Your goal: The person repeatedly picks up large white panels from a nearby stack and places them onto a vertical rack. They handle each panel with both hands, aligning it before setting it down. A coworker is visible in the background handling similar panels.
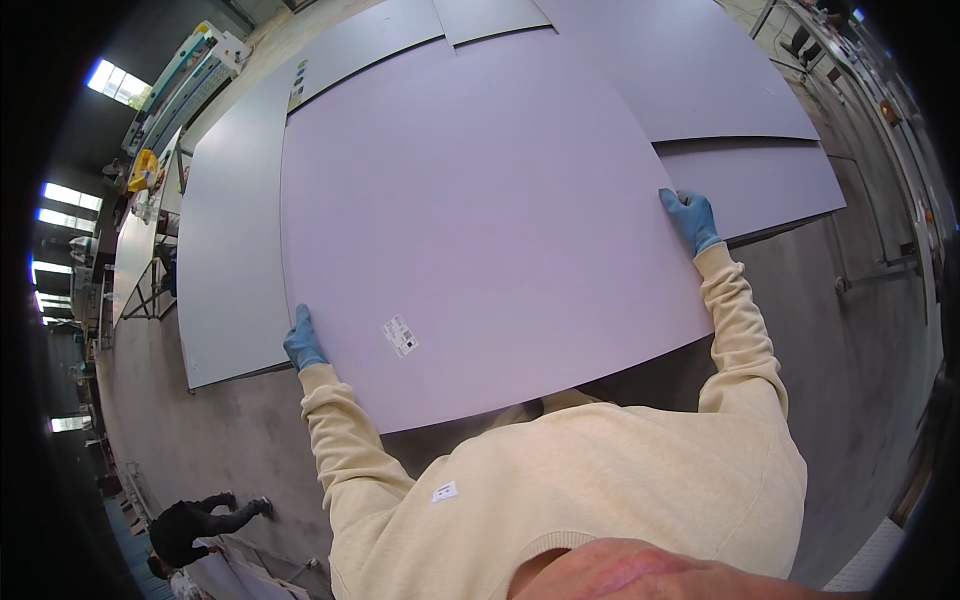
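Though it's labelled, the lilac panel [480,225] looks plain.

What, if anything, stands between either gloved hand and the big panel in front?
Nothing visible does: the left hand and the right hand hold the big panel directly, at opposite side edges.

Two gloved hands show, one left hand [305,342] at centre left, one right hand [692,220] at centre right; one large panel [480,220] is mid-frame, at least four other panels [235,250] around it. White labels number two: a panel label [400,336] left of centre, a sweater label [444,492] at lower centre. At least two other people appear, a co-worker [185,533] at lower left, a person [803,42] at upper right.
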`<action>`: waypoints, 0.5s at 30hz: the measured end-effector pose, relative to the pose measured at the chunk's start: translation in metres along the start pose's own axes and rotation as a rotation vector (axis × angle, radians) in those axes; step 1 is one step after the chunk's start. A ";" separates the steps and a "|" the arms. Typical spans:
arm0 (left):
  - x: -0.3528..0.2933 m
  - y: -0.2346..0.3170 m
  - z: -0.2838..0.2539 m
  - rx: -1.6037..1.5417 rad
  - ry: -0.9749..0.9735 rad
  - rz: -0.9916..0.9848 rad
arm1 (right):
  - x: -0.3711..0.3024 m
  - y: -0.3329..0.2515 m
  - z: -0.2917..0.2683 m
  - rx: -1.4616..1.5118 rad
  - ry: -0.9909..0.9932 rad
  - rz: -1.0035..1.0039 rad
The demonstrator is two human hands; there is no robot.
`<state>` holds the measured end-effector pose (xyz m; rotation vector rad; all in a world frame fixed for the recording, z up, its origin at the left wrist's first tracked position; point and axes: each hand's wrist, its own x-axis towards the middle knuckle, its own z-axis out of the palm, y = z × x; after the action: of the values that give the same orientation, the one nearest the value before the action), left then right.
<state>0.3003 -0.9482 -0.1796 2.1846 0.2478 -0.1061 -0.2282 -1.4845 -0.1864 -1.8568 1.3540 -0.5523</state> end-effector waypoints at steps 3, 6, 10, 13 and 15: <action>0.011 0.005 0.002 0.070 0.027 0.012 | 0.002 -0.001 0.012 0.017 -0.002 -0.005; 0.034 0.010 0.008 0.197 0.045 0.035 | 0.007 -0.008 0.024 -0.026 0.027 -0.001; 0.069 0.023 0.030 0.244 0.029 0.020 | 0.031 -0.027 0.038 -0.123 0.044 -0.006; 0.086 0.037 0.051 0.265 -0.015 0.009 | 0.057 -0.041 0.047 -0.262 0.032 -0.022; 0.095 0.050 0.068 0.326 0.008 0.011 | 0.075 -0.048 0.052 -0.321 -0.015 0.020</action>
<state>0.4054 -1.0184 -0.1955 2.5104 0.2360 -0.1397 -0.1361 -1.5303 -0.1872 -2.0936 1.5192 -0.3232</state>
